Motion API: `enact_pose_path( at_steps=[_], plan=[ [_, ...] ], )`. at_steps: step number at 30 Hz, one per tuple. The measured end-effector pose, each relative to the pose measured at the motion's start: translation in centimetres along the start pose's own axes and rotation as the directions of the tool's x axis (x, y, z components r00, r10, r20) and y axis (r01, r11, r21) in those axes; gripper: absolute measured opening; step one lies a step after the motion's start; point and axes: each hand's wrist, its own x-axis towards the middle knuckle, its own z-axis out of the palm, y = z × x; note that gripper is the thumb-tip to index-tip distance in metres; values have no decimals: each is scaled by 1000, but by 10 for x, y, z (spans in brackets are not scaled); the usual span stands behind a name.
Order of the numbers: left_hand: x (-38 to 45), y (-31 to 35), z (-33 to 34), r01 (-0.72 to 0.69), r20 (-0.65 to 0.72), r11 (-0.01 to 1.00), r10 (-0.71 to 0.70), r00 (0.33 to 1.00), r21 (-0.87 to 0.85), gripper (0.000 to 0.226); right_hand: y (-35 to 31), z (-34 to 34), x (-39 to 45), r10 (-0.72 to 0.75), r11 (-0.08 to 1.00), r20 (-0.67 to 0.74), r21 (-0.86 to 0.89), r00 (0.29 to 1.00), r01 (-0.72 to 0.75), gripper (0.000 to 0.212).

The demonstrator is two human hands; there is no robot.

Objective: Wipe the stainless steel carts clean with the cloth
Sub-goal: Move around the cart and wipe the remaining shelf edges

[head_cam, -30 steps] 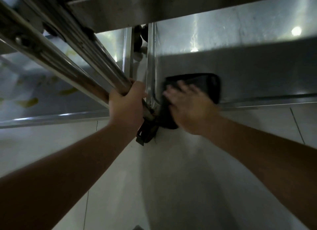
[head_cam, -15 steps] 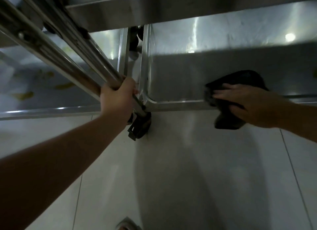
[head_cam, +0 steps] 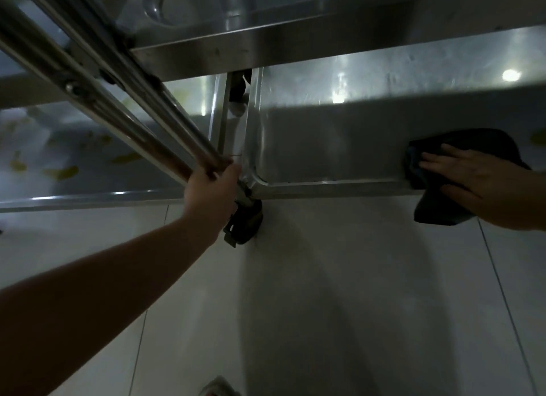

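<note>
A stainless steel cart's bottom shelf (head_cam: 331, 147) fills the right half of the view, under a higher shelf (head_cam: 266, 47). A dark cloth (head_cam: 472, 141) lies over the bottom shelf's front rim at the right, one end hanging down. My right hand (head_cam: 478, 183) presses flat on the cloth with straight fingers. My left hand (head_cam: 212, 189) grips the cart's slanted steel post (head_cam: 165, 127) just above the black caster wheel (head_cam: 245, 221).
A second steel cart's shelf (head_cam: 88, 159) stands to the left, with yellowish scraps on it. Its rim runs beside the first cart with a narrow gap. Pale tiled floor (head_cam: 325, 307) lies below. A shoe tip (head_cam: 218, 388) shows at the bottom edge.
My right hand slid the cloth rightward along the bottom shelf's front edge, from the left corner to the far right. My left hand kept its grip on the post.
</note>
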Motion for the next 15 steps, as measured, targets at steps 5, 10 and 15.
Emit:
enact_pose_path(
  at_steps=[5, 10, 15],
  plan=[
    [-19, -42, 8, 210, 316, 786, -456, 832, 582, 34, -15, -4, -5, -22, 1000, -72, -13, 997, 21, 69],
    [-50, -35, 46, -136, 523, 616, -508, 684, 776, 47, -20, -4, -5, -40, 999, -130, -27, 991, 37, 68],
    [-69, 12, 94, -542, 707, 561, -115, 698, 626, 24, -22, 1, -7, -35, 999, -196, -41, 980, 28, 62]
  ],
)
